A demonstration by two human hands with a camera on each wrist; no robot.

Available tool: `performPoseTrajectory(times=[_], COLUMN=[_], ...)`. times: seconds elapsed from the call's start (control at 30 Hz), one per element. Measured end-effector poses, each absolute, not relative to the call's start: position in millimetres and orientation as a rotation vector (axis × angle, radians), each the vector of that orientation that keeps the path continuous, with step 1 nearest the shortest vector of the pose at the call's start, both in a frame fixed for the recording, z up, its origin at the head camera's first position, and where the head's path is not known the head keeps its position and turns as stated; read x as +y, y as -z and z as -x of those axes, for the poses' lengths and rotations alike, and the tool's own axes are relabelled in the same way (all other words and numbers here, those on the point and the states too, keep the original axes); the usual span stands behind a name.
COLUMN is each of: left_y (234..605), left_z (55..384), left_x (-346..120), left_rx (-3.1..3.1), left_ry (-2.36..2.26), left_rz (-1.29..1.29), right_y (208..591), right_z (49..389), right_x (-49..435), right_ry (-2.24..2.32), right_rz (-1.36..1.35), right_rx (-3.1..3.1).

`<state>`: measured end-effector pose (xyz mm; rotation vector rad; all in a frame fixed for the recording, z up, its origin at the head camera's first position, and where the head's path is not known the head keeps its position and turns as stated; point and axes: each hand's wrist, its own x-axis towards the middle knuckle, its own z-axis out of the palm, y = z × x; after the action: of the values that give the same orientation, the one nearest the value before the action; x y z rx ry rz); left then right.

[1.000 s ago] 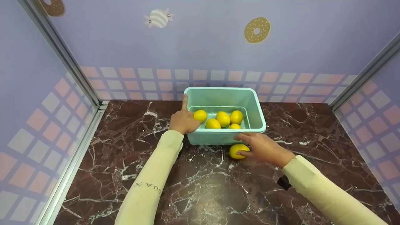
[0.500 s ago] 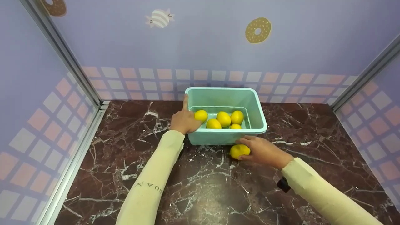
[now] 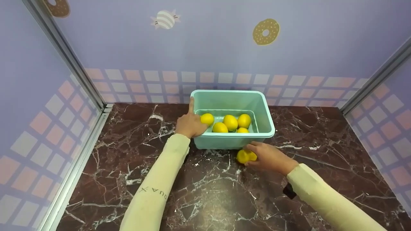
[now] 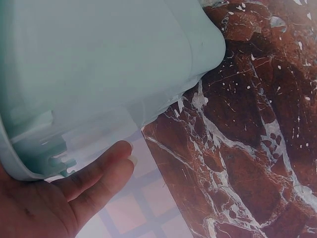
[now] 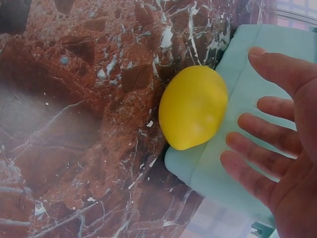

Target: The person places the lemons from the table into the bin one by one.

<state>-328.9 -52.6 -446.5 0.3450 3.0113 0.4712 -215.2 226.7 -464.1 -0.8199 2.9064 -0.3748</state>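
Note:
A light green plastic bin [image 3: 221, 142] stands near the back wall with several yellow lemons [image 3: 230, 122] inside. My left hand [image 3: 190, 124] rests on its left rim, the index finger pointing straight along the edge. In the left wrist view, two fairly straight fingers [image 4: 106, 173] show beside the outer wall. Before the bin's front, another lemon [image 3: 243, 156] lies on the table; the head view has my right hand [image 3: 268, 157] around it, thumb below and fingers above. The right wrist view differs, showing the right hand [image 5: 282, 134] spread and apart from that lemon [image 5: 193, 108].
The dark red marbled table [image 3: 212, 192] runs back to a lilac wall [image 3: 218, 41] with printed sweets and checks. Side panels with metal strips [image 3: 64, 57] bound the table left and right.
In the head view, the right thumb and fingers have drawn in on the lemon outside the bin, which has turned a little. The left hand and bin stay put.

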Motion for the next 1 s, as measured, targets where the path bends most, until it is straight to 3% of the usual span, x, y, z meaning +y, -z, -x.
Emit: performPoseTrajectory(times=[1.0], left_y=[446], left_z=[328], left_x=[-52], left_rx=[3.000], left_ry=[-0.459], left_rz=[-0.335], right_y=[493], right_z=[221], right_x=[226], right_ry=[0.390], right_rz=[0.763], right_rx=[2.937])
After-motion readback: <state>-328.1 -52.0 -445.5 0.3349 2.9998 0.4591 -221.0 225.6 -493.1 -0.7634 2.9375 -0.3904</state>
